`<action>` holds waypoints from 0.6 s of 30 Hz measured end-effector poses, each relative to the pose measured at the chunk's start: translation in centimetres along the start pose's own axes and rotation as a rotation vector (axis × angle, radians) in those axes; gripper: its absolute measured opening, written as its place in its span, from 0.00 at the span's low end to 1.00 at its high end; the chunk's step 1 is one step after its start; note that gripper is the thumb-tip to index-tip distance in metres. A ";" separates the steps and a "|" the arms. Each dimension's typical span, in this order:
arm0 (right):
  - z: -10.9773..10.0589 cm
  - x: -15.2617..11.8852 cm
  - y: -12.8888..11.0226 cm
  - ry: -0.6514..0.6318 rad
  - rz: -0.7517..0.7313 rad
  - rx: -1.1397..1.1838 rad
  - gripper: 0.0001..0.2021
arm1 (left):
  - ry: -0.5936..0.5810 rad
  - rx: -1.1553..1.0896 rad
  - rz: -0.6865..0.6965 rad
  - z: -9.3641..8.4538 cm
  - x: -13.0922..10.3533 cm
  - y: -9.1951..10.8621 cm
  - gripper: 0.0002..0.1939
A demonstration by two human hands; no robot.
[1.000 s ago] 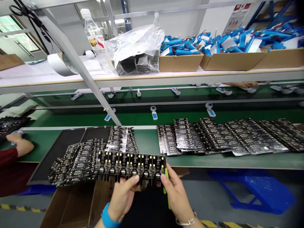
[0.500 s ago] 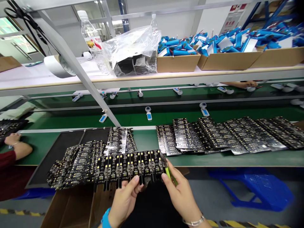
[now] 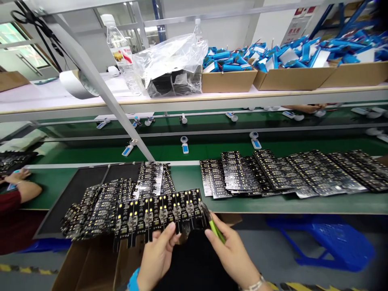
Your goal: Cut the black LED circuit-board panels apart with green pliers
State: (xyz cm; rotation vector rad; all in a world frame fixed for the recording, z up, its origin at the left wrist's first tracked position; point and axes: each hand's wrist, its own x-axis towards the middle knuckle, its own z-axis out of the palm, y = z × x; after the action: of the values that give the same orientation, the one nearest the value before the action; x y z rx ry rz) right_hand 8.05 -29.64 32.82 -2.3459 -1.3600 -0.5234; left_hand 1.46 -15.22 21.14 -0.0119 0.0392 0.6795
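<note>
My left hand (image 3: 162, 250) pinches the lower edge of a black circuit board panel (image 3: 157, 214) with rows of yellow-white LEDs. At the panel's right end, my right hand (image 3: 228, 246) grips pliers (image 3: 216, 230) with green handles, their dark jaws at the panel's edge. Behind the panel, on the left, stacked circuit boards (image 3: 103, 210) lie on a black tray (image 3: 60, 218). More board panels (image 3: 275, 171) lie overlapping in a row along the right side of the green bench (image 3: 188, 182).
Small white devices (image 3: 184, 144) with blue labels sit on the green conveyor. Boxes of blue battery packs (image 3: 228, 81) and a plastic bag (image 3: 169, 60) stand on the shelf. Another person's hand (image 3: 21, 176) is at far left. A cardboard box (image 3: 91, 262) and blue stool (image 3: 333, 246) are below.
The panel has shifted slightly left and tilted, its left end lower. The pliers have moved a little. Devices on the near conveyor have moved left, and the other person's hand now touches a blue-and-white item.
</note>
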 end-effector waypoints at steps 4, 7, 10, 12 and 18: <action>0.4 -0.8 0.9 0.196 0.017 -0.424 0.27 | 0.040 0.042 -0.020 -0.1 0.0 -0.4 0.15; 0.1 -1.1 1.3 -0.001 0.006 -0.063 0.27 | 0.046 0.054 0.006 -0.3 0.3 -0.6 0.15; 0.3 -1.6 1.7 -0.049 0.032 0.024 0.25 | 0.058 0.059 0.025 -0.6 0.7 -1.0 0.15; 0.9 -2.1 2.0 0.076 0.031 -0.247 0.25 | 0.074 0.057 0.024 -0.8 1.0 -1.5 0.15; 1.0 -2.0 2.7 0.072 -0.008 -0.332 0.26 | 0.085 0.077 0.062 -1.0 1.4 -1.9 0.14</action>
State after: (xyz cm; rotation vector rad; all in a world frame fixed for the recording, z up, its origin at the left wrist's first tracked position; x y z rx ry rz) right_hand 9.65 -31.87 30.57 -2.5497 -1.3351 -0.8877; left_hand 3.72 -15.85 20.05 0.0350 0.1481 0.7390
